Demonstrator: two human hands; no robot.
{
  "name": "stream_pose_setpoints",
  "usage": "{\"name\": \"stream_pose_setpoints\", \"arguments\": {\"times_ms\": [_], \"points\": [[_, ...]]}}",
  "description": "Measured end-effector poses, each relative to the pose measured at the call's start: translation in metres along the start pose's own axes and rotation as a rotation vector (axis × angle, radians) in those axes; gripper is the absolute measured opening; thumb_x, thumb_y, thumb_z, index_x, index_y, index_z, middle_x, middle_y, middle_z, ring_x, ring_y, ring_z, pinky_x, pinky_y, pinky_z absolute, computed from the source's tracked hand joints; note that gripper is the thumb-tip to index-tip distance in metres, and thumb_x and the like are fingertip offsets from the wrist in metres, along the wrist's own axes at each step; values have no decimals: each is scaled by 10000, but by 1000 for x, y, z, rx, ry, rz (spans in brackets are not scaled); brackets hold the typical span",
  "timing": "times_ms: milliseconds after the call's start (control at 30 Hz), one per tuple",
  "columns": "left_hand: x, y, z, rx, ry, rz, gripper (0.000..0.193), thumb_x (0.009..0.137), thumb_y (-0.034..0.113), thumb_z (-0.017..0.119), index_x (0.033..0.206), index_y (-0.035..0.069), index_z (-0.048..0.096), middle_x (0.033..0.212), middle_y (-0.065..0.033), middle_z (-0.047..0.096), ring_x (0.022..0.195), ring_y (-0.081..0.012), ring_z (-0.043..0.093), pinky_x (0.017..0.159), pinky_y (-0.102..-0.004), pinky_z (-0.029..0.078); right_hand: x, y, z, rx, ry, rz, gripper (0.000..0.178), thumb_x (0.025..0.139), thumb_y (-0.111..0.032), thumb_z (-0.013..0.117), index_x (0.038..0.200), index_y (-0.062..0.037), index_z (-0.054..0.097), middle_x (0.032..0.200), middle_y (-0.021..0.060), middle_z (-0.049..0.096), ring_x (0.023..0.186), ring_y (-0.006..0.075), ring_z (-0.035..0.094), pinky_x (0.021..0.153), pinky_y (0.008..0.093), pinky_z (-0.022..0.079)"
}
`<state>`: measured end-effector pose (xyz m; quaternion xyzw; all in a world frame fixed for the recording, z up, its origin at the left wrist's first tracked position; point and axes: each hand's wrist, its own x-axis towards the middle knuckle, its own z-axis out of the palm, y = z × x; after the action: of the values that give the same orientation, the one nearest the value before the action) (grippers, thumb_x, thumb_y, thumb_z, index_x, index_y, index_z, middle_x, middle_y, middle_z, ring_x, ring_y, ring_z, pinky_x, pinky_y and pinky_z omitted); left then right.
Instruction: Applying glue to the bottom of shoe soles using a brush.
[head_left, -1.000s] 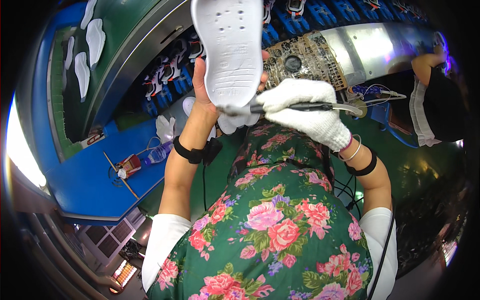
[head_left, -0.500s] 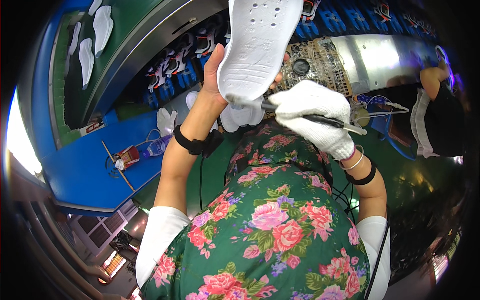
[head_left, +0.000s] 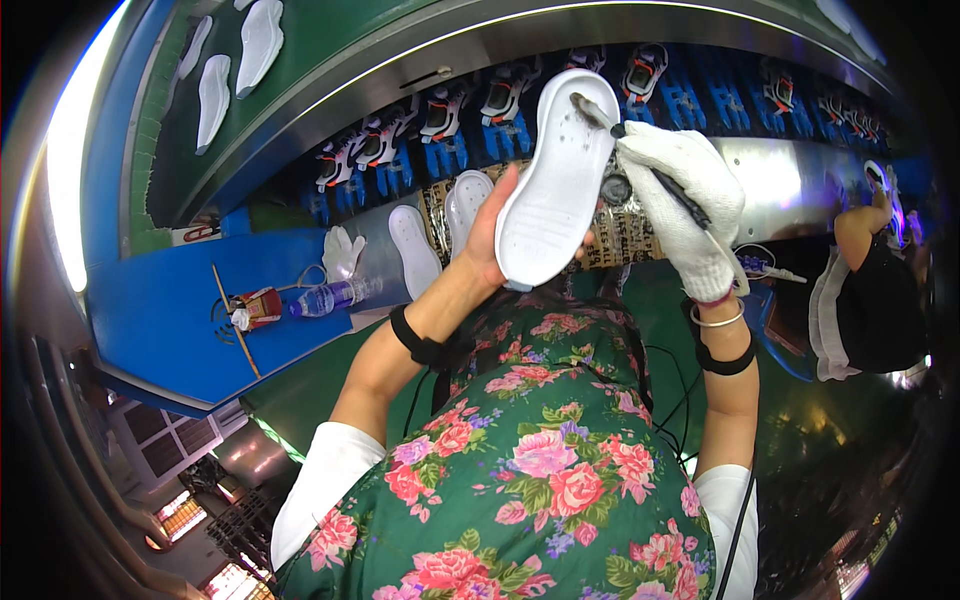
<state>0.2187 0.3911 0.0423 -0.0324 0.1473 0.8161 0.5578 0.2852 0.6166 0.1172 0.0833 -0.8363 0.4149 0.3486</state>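
A white shoe sole [head_left: 552,190] is gripped near its lower end by my bare left hand [head_left: 493,232], thumb along one edge and fingertips showing at the other. My right hand [head_left: 685,200], in a white knitted glove, is closed around the dark handle of a brush [head_left: 592,112]. The bristles touch the inner face of the sole near its upper end, beside a group of small holes. Two more white soles [head_left: 414,250] lie on the bench just left of and behind the held one.
Shoe uppers [head_left: 441,112] on blue racks line the far side. At left, a blue table [head_left: 160,320] carries a plastic bottle [head_left: 325,297], a white glove [head_left: 343,253] and a stick [head_left: 235,320]. White soles [head_left: 260,45] lie on the green conveyor. Another person's arm [head_left: 862,235] is at right.
The brush has gone from the sole's lower end to its upper end. The sole appears lower and farther right in view, and the whole view has shifted, showing more of the racks.
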Motion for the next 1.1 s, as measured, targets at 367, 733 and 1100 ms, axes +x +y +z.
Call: {"name": "stream_pose_setpoints", "arguments": {"times_ms": [367,733,1100], "points": [[-55,92,56,562,-267,409,1254,737,760,706,1571,-2,162,1483,-390,295,1160,-480,577,915,-522,569,-31,-15,-17,1008,94,759,189,812,76,680,990,33,729,1071,196,734,948,215,704,835,290,558],[-3,225,80,-290,-210,700,1012,978,687,358,1567,-28,-48,1613,-298,105,1488,-467,189,1207,-564,268,-70,14,20,983,121,911,165,811,54,718,972,29,742,987,155,750,727,135,662,683,243,532],[119,133,132,1476,373,897,583,911,311,696,1377,-2,537,1312,-193,576,1157,-284,613,1018,-417,501,-104,43,-6,1106,344,1042,220,837,53,695,1056,76,683,1072,203,719,683,147,651,647,216,537]]}}
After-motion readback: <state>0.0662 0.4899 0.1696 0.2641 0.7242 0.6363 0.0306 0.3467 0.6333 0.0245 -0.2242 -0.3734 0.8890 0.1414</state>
